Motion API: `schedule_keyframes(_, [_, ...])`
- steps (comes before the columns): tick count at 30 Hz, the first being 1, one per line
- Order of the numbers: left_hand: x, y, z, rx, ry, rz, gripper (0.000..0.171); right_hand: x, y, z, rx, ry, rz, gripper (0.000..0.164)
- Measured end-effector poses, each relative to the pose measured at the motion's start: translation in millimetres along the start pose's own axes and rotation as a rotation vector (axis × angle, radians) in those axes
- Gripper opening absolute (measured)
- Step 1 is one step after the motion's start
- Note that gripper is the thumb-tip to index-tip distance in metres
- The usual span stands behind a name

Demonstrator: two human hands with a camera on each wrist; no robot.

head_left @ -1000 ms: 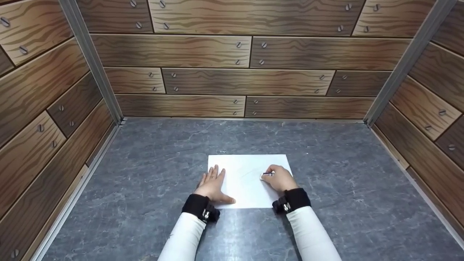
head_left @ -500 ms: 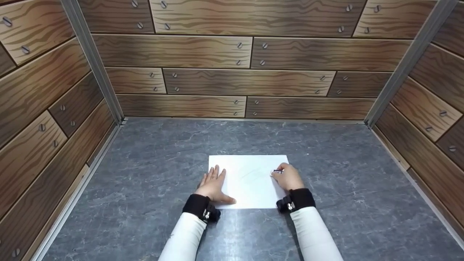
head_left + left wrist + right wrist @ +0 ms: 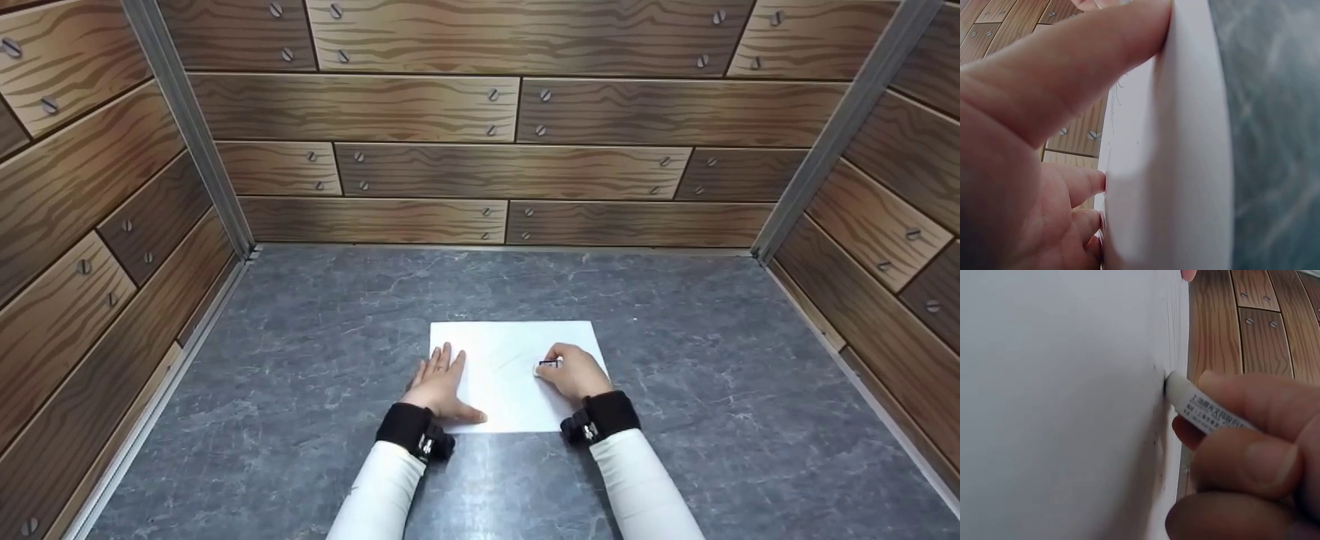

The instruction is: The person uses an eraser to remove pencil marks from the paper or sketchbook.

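A white sheet of paper (image 3: 510, 397) lies on the grey surface, with faint pencil-like lines near its middle. My left hand (image 3: 439, 388) rests on its left side, fingers straight and spread, thumb near the front edge. In the left wrist view the thumb (image 3: 1100, 42) presses on the paper. My right hand (image 3: 579, 373) pinches a white eraser (image 3: 1179, 391) in a printed sleeve between thumb and fingers. The eraser's tip touches the paper in the right wrist view, where small dark crumbs lie around it. In the head view most of the eraser is hidden by the fingers.
A grey marbled tabletop (image 3: 360, 315) surrounds the paper. Wood-patterned panels (image 3: 420, 169) wall it in at the back, left and right, with grey metal posts (image 3: 196, 127) at the corners. Each wrist wears a black strap (image 3: 611, 412) with a small camera.
My right hand with the eraser moved right across the paper, then came back left to about where it began. The left hand has stayed in place.
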State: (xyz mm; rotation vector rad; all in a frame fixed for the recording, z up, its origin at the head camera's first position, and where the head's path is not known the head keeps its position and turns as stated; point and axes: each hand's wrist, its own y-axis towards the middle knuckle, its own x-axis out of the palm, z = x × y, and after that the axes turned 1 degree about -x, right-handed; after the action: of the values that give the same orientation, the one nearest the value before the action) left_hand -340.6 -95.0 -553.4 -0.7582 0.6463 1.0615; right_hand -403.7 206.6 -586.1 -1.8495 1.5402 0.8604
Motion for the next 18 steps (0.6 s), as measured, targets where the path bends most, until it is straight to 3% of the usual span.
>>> schedule_keyframes(14, [0.7, -0.8, 0.1, 0.002, -0.004, -0.012, 0.129, -10, 1, 14, 0.101, 0.025, 0.115, 0.019])
schedule_keyframes(18, [0.1, -0.4, -1.0, 0.002, -0.009, -0.003, 0.130, -7, 3, 9, 0.037, 0.035, 0.106, 0.017])
